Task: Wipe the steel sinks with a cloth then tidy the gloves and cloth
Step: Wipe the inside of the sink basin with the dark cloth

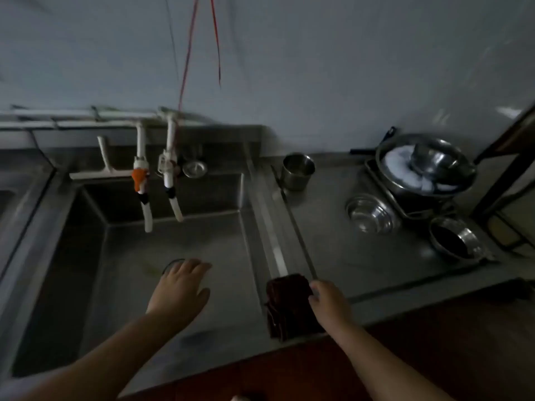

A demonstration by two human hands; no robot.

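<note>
A dark maroon folded cloth (289,305) hangs over the steel sink (173,285) rim at 5 o'clock. The right hand (330,299) pinches its right edge; the left hand (181,285), fingers relaxed, reaches into the basin at 9 o'clock of the cloth.

The left sink (17,198) is cut off by the frame edge — the drain (170,264) sits half hidden behind the left hand (179,287).

The room is dim, with a plain pale wall (318,68) behind the steel counter (333,235) and thin red cords (188,53) hanging down it. White pipes (72,118) run along the wall's foot (two taps drop from them). A dark wooden frame (503,169) stands at the right edge, and reddish-brown floor (434,357) shows below.
</note>
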